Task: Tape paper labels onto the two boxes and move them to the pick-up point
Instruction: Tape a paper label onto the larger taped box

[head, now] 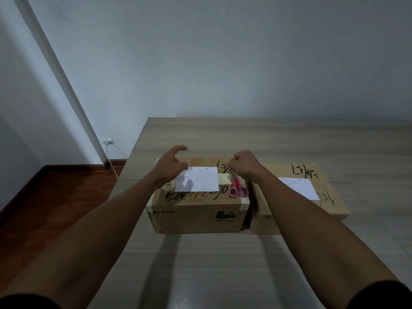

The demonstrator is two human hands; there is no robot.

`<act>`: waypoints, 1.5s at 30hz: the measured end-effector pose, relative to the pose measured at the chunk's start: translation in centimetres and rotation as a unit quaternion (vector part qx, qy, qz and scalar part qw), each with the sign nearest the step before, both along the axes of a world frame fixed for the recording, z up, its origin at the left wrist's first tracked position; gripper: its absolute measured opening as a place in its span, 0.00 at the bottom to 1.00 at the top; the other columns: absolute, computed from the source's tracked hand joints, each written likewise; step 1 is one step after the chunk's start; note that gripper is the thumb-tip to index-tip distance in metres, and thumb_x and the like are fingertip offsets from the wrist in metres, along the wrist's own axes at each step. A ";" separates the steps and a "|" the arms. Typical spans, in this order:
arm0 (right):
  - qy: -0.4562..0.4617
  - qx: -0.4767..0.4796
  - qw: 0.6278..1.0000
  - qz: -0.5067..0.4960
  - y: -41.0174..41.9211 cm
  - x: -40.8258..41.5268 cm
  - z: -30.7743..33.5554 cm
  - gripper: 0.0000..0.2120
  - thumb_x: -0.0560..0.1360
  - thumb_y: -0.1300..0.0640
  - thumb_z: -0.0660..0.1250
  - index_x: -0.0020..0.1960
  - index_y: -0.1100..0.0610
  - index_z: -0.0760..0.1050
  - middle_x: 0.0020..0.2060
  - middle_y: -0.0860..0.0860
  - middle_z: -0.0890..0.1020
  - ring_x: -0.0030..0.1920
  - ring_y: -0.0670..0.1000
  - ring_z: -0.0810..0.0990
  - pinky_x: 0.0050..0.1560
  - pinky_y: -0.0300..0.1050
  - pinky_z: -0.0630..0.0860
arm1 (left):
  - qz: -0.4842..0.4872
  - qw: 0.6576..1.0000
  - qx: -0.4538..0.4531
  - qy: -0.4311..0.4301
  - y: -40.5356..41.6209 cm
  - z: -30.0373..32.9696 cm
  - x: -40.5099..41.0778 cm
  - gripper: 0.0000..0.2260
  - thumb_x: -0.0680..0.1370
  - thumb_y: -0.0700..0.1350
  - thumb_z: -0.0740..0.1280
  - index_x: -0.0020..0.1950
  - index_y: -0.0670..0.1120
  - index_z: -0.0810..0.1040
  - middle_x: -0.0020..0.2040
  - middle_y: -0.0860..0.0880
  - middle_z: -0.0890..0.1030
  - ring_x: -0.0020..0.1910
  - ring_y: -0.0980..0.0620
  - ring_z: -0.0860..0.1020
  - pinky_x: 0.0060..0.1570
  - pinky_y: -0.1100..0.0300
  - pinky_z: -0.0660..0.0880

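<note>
A: Where was the left cardboard box (196, 217)?
B: On the wood-grain table (289, 139), dead ahead under both your hands, long axis running left-right; second box (298, 217) just beside it.
A: Hands?
B: Your left hand (170, 166) hung loosely open over the paper label (200, 180), holding nothing. Your right hand (245, 163) was curled above the pink scissors (238, 189); can't tell if it pinched anything.
</note>
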State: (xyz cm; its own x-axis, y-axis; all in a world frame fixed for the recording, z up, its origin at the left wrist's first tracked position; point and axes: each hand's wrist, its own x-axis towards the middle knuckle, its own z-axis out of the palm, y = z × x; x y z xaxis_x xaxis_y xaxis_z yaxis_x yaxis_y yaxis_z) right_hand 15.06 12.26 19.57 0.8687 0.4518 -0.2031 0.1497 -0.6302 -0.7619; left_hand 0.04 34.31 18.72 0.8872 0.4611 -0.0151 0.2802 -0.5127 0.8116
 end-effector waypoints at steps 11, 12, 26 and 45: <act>0.195 0.305 0.932 -0.002 3.5 -2.8 1.7 0.13 0.80 0.61 0.65 0.61 0.55 0.82 0.56 0.55 0.83 0.50 0.53 0.82 0.40 0.47 0.76 | -0.058 0.964 -0.242 -0.095 -4.6 2.5 2.2 0.28 0.76 0.33 0.62 0.70 0.59 0.73 0.37 0.44 0.73 0.36 0.50 0.69 0.37 0.55 0.69; 0.208 0.319 0.925 -0.004 3.6 -2.9 1.7 0.13 0.80 0.61 0.65 0.62 0.54 0.82 0.55 0.55 0.82 0.50 0.53 0.82 0.41 0.47 0.76 | -0.063 0.962 -0.248 -0.093 -4.8 2.5 2.3 0.28 0.76 0.33 0.61 0.70 0.60 0.73 0.37 0.44 0.73 0.36 0.49 0.69 0.37 0.54 0.69; 0.194 0.350 0.916 -0.012 3.5 -2.5 1.3 0.04 0.76 0.58 0.75 0.50 0.56 0.84 0.45 0.50 0.85 0.48 0.49 0.81 0.41 0.45 0.74 | -0.070 0.957 -0.269 -0.083 -6.1 2.6 2.6 0.29 0.76 0.34 0.61 0.72 0.60 0.71 0.36 0.46 0.74 0.36 0.50 0.70 0.42 0.51 0.71; 0.207 0.275 0.939 -0.017 3.5 -2.0 2.4 0.08 0.76 0.58 0.72 0.52 0.61 0.84 0.47 0.52 0.85 0.43 0.50 0.81 0.35 0.45 0.69 | -0.066 0.993 -0.015 -0.095 -5.7 -0.1 1.6 0.38 0.78 0.37 0.65 0.81 0.65 0.56 0.37 0.43 0.73 0.36 0.49 0.73 0.39 0.56 0.74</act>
State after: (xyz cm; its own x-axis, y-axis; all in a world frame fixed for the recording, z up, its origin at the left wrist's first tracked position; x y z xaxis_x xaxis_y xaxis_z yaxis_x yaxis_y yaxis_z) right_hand 13.04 15.79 21.94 0.7825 0.5605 -0.2712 -0.2441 -0.1245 -0.9617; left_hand 1.60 28.60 18.64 0.9280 0.3429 0.1455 0.0537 -0.5097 0.8587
